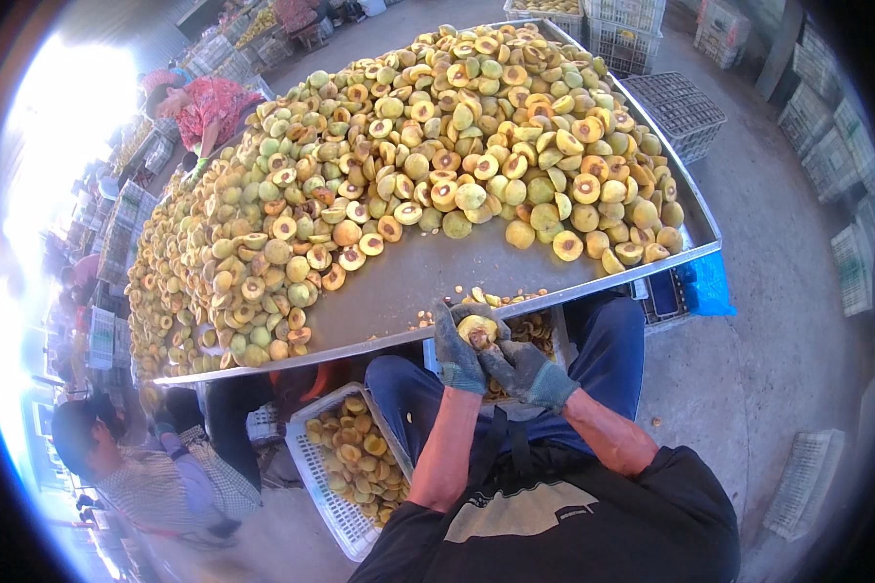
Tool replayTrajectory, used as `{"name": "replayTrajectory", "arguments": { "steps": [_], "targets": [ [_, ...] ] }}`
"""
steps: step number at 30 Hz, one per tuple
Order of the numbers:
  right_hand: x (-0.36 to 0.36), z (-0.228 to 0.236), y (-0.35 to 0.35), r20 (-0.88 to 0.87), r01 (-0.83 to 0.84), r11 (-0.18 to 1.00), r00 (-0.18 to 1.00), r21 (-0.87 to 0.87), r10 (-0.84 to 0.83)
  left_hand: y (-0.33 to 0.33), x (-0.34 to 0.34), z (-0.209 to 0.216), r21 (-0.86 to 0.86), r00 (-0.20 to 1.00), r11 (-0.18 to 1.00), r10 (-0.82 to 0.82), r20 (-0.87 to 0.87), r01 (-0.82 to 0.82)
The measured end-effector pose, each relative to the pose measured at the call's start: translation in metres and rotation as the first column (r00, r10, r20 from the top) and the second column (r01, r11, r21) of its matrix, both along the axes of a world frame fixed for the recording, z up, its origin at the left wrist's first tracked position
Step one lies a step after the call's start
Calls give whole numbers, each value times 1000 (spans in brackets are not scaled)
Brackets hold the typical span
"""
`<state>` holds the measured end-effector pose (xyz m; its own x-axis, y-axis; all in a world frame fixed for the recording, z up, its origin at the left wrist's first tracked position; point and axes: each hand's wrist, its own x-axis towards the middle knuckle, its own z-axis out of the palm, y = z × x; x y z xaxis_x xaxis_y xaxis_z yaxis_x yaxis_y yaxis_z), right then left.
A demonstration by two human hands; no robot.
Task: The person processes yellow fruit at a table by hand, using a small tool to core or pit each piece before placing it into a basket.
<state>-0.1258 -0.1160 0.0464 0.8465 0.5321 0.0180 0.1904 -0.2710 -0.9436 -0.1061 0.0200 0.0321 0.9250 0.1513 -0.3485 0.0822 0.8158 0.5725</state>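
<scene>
At the table's near edge, my gloved left hand is curled around a peach half, its cut face turned up with a brown pit area. My gloved right hand is closed against the fruit's right side; whether it also grips a small tool is hidden. A big heap of peach halves covers much of the metal table in front of me. Loose pits and scraps lie by the rim. Below my hands a container holds pits and pieces.
A white basket of peach halves stands left of my knees. One person sits at lower left, another in red beyond the heap. A dark crate and blue plastic bag are at right; stacked crates line the wall.
</scene>
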Motion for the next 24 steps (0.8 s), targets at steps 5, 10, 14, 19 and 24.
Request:
{"name": "replayTrajectory", "arguments": {
  "steps": [5,10,14,19,24],
  "targets": [
    [-4,-12,2,-358,-1,994,933,110,40,5,1,6,18,998,998,-56,18,55],
    [-8,24,2,-725,64,958,669,278,166,11,2,9,68,983,983,-176,43,173],
    [-2,9,-13,-839,115,851,281,512,467,16,1,-4,6,956,972,-231,182,234],
    [7,-10,-18,-755,96,750,28,654,655,19,0,1,-329,994,944,-2,-107,-34],
    [10,-11,-18,-817,-6,915,449,403,362,72,-18,-13,713,881,523,344,326,-467]
  ]
}}
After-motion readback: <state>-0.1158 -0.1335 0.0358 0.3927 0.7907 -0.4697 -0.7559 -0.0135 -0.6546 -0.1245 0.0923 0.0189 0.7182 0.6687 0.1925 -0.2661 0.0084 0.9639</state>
